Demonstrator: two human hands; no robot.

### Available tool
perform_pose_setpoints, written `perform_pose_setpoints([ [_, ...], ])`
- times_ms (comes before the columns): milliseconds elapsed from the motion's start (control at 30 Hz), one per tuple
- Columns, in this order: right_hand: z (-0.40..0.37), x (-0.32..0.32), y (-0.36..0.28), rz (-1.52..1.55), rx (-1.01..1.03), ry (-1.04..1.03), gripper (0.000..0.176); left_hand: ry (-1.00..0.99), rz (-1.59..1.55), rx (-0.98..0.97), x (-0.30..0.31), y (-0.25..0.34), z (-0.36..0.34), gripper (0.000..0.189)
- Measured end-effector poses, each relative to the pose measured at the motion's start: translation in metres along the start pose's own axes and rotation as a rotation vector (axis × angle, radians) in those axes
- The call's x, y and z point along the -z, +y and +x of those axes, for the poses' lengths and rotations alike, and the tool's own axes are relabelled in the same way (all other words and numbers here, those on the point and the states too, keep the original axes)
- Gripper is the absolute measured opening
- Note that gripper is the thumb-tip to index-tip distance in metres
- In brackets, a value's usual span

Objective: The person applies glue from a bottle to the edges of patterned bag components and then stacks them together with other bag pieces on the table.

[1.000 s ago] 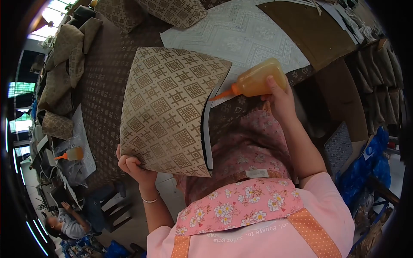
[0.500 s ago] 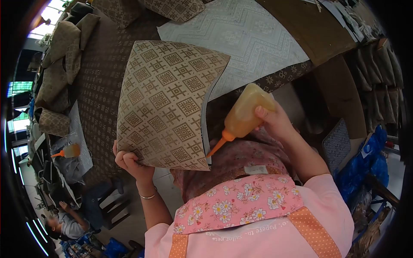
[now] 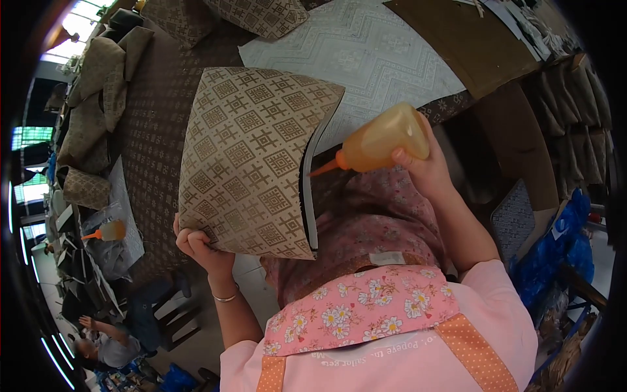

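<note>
A curved patterned panel (image 3: 251, 160) was held upright above the surface (image 3: 153, 124), its lower corner pinched by the closed fingers of the left hand (image 3: 196, 247). An amber glue bottle (image 3: 382, 138) was gripped around its body by the right hand (image 3: 424, 166), with the nozzle close to the panel's dark edge. The panel was judged light and stiff yet bendable, best held at a corner away from that edge; the bottle was judged soft and squeezable.

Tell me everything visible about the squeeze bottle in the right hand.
The squeeze bottle is translucent plastic, amber with its contents, with an orange cone nozzle. It is held nearly level in the air, nozzle tip close to the dark edge of the patterned panel. The right hand wraps round its base.
</note>
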State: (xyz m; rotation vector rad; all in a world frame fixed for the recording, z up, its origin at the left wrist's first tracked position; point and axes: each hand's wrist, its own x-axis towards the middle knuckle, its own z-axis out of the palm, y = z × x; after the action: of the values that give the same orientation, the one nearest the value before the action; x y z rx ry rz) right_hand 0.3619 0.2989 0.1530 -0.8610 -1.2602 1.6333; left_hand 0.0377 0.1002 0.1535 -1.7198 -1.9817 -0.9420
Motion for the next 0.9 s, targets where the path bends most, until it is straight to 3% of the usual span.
perform_pose_setpoints([
  [100,-0.007,0.000,-0.001,0.041,-0.039,-0.116,0.069,-0.003,-0.013,-0.003,-0.001,0.000,0.000,0.052],
  [167,-0.014,0.002,0.003,0.210,-0.188,-0.262,0.068,-0.002,-0.011,-0.017,-0.001,0.000,-0.001,0.052],
  [300,-0.024,0.005,0.009,0.251,-0.164,-0.307,0.069,-0.005,-0.018,-0.010,0.001,-0.001,-0.001,0.050],
  [400,-0.012,0.018,0.006,0.327,-0.248,-0.311,0.066,0.032,0.040,-0.031,0.005,0.004,0.009,0.048],
  [467,0.014,0.027,0.007,0.733,-0.326,-0.022,0.064,-0.099,0.070,0.114,0.018,-0.001,0.009,0.048],
  [500,0.031,0.039,0.009,0.729,-0.303,-0.032,0.064,-0.078,0.066,0.103,0.021,-0.002,0.014,0.048],
  [567,0.069,0.066,0.008,1.123,-0.225,-0.265,0.060,-0.068,-0.143,0.166,0.027,-0.001,0.025,0.048],
  [600,0.082,0.068,0.005,1.105,-0.168,-0.123,0.060,-0.047,-0.146,0.149,0.025,0.002,0.029,0.048],
  [667,0.101,0.080,0.017,1.113,-0.116,-0.098,0.061,0.069,-0.501,0.393,0.017,0.014,0.034,0.043],
  [700,0.112,0.088,0.024,1.124,-0.088,-0.059,0.063,0.040,-0.500,0.417,0.015,0.026,0.039,0.017],
  [733,0.117,0.089,0.023,1.120,-0.060,-0.075,0.063,0.133,-0.667,0.523,0.006,0.050,0.049,0.008],
  [767,0.113,0.085,0.024,1.160,-0.053,-0.072,0.062,0.221,-0.836,0.628,-0.002,0.068,0.057,0.016],
  [800,0.108,0.082,0.027,1.199,-0.051,-0.065,0.062,0.032,-0.189,0.322,-0.018,0.025,0.029,0.036],
  [833,0.106,0.083,0.033,1.165,-0.051,0.001,0.061,0.046,-0.198,0.310,-0.025,0.042,0.047,0.036],
  [900,0.101,0.078,0.031,1.148,-0.013,-0.014,0.061,0.160,-1.215,0.643,-0.050,0.106,0.102,0.036],
])
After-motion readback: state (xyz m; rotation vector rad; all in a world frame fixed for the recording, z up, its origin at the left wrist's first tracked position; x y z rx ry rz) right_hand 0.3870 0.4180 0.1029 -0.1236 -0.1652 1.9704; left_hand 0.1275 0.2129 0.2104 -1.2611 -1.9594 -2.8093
